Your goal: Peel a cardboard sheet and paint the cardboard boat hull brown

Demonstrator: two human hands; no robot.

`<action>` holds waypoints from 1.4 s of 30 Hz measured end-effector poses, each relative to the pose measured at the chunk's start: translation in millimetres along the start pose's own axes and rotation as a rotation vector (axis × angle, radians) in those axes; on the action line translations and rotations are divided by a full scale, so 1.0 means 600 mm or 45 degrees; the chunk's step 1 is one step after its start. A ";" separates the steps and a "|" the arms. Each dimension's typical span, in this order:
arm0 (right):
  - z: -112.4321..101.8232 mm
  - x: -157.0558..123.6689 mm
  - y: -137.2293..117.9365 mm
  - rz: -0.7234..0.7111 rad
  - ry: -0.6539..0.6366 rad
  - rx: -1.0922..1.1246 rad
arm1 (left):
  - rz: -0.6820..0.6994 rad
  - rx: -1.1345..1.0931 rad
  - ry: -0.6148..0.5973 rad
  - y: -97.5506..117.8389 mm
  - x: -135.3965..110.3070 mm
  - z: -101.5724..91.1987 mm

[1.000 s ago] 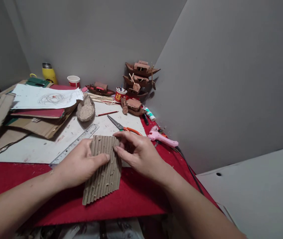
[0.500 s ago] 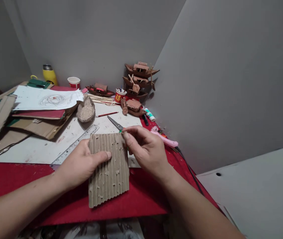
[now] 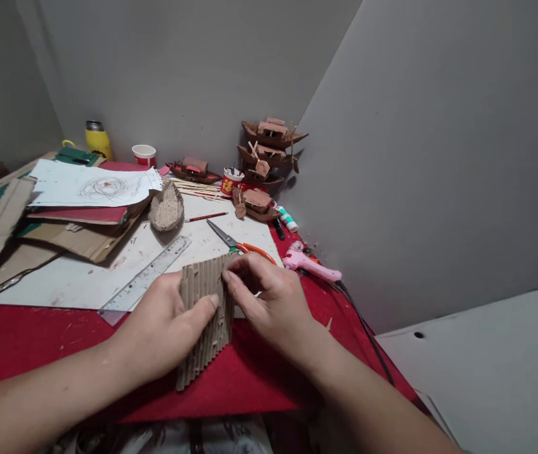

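A piece of corrugated cardboard (image 3: 202, 328) with exposed ridges and small torn paper scraps is held up over the table's front part, turned at an angle. My left hand (image 3: 174, 321) grips its left edge, thumb lying across the ridged face and fingers hidden behind. At the upper right edge, my right hand (image 3: 269, 290) pinches the cardboard between thumb and forefinger. Just beyond the sheet lie scissors (image 3: 245, 247) with orange handles, partly covered by my right hand. A clear ruler (image 3: 148, 277) rests left of the cardboard on a white board (image 3: 65, 287).
A boat-shaped cardboard hull (image 3: 167, 208) sits behind the ruler. Brown model boats (image 3: 269, 132) are stacked at the back. Cardboard sheets (image 3: 89, 243) pile up at left. A pink glue gun (image 3: 313, 265) with a black cord (image 3: 368, 334) lies at right, near the wall (image 3: 439, 157).
The cardboard has turned so its face is seen more obliquely. My right hand has shifted slightly left and down along its edge, and more of the scissors' orange handles shows.
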State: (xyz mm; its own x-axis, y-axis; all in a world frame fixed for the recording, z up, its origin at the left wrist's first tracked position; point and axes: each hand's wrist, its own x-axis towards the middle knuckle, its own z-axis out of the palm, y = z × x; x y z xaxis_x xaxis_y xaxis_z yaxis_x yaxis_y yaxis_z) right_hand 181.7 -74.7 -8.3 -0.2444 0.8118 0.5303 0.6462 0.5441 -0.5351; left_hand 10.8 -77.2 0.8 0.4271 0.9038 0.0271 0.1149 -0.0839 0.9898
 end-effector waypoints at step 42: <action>-0.001 0.004 0.011 -0.041 -0.027 -0.025 | -0.190 -0.315 -0.109 0.006 0.007 -0.013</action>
State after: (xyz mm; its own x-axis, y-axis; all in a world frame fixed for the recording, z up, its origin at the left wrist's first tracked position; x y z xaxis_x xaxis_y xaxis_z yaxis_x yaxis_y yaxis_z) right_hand 185.8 -69.3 -9.9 -0.2801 0.7985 0.5329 0.6521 0.5656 -0.5048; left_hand 6.0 -70.2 5.6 0.4975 0.8588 -0.1225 -0.0356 0.1614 0.9863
